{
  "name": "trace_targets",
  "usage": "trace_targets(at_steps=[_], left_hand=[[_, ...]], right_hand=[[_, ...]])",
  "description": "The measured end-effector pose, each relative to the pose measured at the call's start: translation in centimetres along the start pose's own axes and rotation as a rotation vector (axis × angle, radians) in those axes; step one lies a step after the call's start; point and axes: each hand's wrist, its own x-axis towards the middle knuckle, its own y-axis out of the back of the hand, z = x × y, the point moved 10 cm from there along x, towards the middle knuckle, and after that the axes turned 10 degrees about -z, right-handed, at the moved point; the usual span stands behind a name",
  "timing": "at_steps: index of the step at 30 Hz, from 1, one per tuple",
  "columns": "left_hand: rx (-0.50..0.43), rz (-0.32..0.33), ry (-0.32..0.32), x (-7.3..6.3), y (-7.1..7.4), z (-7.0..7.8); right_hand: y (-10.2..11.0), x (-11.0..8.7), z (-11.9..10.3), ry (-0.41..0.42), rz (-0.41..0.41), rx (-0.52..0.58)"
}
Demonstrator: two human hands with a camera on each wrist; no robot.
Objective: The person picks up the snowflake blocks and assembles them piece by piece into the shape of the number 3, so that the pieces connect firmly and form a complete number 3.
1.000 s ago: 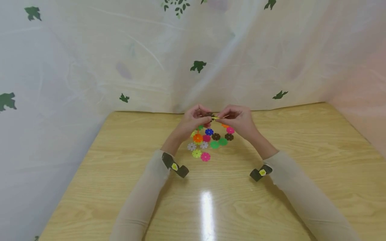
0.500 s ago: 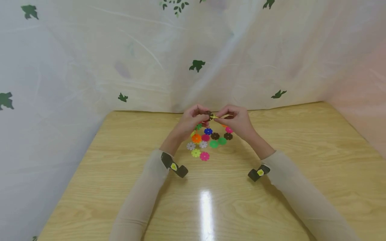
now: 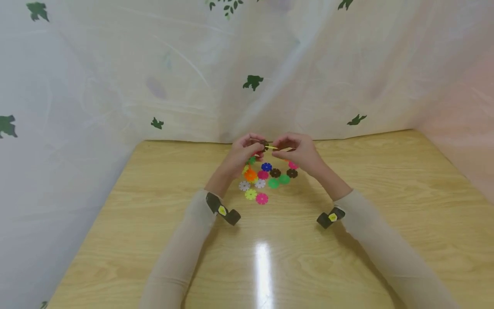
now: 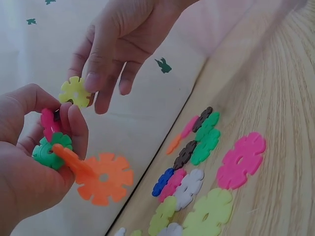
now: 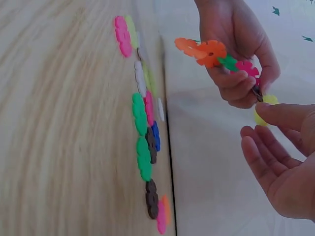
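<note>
My left hand (image 3: 243,156) grips a linked chain of notched plastic flower discs above the far part of the table. From its fingers stick out orange discs (image 4: 112,172), a green disc (image 4: 45,156) and a pink disc (image 5: 247,68). At the chain's other end a brown disc (image 3: 264,145) joins a yellow disc (image 4: 75,93), which is edge-on in the head view. My right hand (image 3: 301,150) is right at the yellow disc, its thumb overlapping the rim in both wrist views. A gap shows between that thumb and the forefinger in the head view.
Below the hands several loose flower discs lie on the wooden table (image 3: 154,240), among them a pink disc (image 3: 262,198), a blue disc (image 3: 266,167) and a brown disc (image 3: 292,173). A pale curtain (image 3: 193,86) with leaf prints hangs behind the table's far edge.
The right thumb and forefinger, earlier pinching the yellow disc, have spread apart around it. The left hand has shifted slightly left with the chain. The loose discs stay put.
</note>
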Motion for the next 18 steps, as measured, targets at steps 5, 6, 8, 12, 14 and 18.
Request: trace_targets(at_steps=[5,6,8,12,14,18], left_hand=[[0.001,0.016,0.034,0.0,0.4,-0.1],[0.004,0.017,0.04,0.0,0.4,-0.1],[0.007,0.015,0.043,0.0,0.3,0.0],[-0.006,0.018,0.043,0.0,0.3,0.0],[-0.018,0.018,0.04,0.0,0.3,0.0],[-0.026,0.005,0.035,0.0,0.2,-0.1]], right_hand=[[0.5,0.0,0.6,-0.053,-0.085,-0.039],[0.7,0.0,0.7,-0.061,-0.104,-0.058],[0.9,-0.2,1.0,-0.071,-0.149,-0.103],[0.6,-0.6,1.9,-0.107,-0.283,-0.165],[0.4,-1.0,2.7,-0.139,-0.348,-0.195],[0.3,-1.8,4.0,-0.171,-0.435,-0.265]])
